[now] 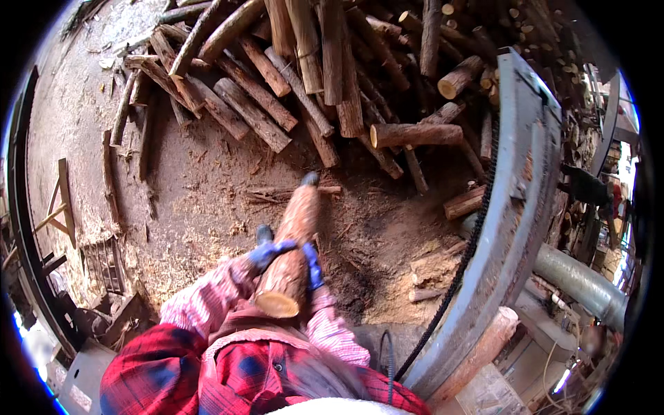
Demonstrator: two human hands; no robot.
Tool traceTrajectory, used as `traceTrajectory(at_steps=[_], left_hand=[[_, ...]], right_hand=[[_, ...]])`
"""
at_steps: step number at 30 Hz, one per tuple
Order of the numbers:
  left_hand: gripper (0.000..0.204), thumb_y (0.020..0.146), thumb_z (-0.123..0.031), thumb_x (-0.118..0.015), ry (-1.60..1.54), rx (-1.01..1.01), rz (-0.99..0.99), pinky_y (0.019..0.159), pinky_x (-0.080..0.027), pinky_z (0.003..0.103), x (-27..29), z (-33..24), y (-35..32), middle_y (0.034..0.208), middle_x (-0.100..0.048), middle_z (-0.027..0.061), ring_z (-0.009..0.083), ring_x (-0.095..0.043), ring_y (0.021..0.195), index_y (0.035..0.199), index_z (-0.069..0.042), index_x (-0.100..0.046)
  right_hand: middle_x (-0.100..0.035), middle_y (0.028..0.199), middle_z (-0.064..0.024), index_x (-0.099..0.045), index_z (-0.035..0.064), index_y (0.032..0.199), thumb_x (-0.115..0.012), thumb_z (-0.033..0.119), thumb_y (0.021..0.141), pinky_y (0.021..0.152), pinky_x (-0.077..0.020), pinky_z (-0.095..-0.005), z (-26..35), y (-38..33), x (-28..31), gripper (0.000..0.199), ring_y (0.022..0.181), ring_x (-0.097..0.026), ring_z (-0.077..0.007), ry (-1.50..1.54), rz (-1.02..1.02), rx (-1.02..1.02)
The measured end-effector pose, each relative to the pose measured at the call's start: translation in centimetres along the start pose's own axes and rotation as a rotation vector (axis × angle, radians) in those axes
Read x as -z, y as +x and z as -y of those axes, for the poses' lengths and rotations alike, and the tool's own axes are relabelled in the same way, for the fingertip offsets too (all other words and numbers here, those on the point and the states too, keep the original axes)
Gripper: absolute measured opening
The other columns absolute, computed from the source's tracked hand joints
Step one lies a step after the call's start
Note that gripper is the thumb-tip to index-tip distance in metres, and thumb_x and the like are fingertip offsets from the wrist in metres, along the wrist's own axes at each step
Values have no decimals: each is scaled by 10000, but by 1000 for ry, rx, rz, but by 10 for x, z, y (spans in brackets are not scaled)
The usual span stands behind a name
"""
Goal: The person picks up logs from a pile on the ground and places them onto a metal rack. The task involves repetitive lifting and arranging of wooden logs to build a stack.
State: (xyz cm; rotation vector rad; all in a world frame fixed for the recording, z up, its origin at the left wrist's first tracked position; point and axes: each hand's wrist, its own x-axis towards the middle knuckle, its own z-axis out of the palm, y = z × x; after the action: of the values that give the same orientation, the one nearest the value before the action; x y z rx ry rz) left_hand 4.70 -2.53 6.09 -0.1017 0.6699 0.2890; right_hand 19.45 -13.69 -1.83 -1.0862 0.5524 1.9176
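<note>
A thick, bark-covered log [285,273] is held lengthwise in front of my body, its pale sawn end toward me. My left hand [272,253], in a blue glove, wraps over its left side, fingers reaching across the top. On the opposite side my right hand [312,265], also gloved in blue, presses against the bark, with its palm side hidden. Beyond the log's far end a dark shoe tip [310,179] shows, and another shoe tip [264,233] is just past my left hand.
A large heap of logs [256,114] spreads across the far side. To my right stands a long grey metal beam [519,180] with a dark chain [477,242] along it. Another log [484,349] lies beside the beam, near a metal pipe [581,280]. Wood chips litter the dirt floor [187,200].
</note>
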Motion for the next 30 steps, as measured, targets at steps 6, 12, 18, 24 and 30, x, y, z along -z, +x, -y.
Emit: traceTrajectory(at_steps=[6,12,18,24,30], left_hand=[[382,912,-304,-595,380,-281,-344,821,-536,353,-11,62,-110,995,-671,127,238,-660,835,1129,10,-585],[572,867,-341,-645,805,-877,-158,916,-448,340,-111,65,-88,1207,-563,117,182,-537,1100,1279,11,-465],[711,821,-369,-707,1187,-1221,320,1023,-372,341,-332,102,-102,1306,-500,163,226,-470,1209,1338,25,-417],[710,803,-285,-748,1415,-1349,136,1060,-341,350,-368,187,-58,1338,-490,162,241,-441,1272,1355,2,-406],[907,765,-512,-700,1421,-572,-288,1068,-347,380,-207,207,-43,1360,-471,230,329,-454,1274,1421,-18,-317]], right_hand=[[-556,1253,-143,-437,23,1341,-599,533,828,982,-453,-398,-30,-129,-93,742,1105,-565,-273,-118,291,-113],[-599,1188,-122,-470,34,1321,-681,419,790,936,-484,-397,46,-203,-123,688,1040,-599,-269,-217,391,157],[-531,1264,-66,-448,20,1325,-653,279,853,969,-438,-341,183,-395,-97,576,1105,-530,-182,-751,220,956],[-511,1272,-162,-306,2,1402,-852,193,636,987,-426,-350,328,-514,-60,959,1120,-522,-265,-1275,-146,1437],[-451,1340,-252,-254,-17,1418,-900,394,487,1024,-395,-414,390,-455,47,1205,1221,-471,-354,-1872,-860,1329]])
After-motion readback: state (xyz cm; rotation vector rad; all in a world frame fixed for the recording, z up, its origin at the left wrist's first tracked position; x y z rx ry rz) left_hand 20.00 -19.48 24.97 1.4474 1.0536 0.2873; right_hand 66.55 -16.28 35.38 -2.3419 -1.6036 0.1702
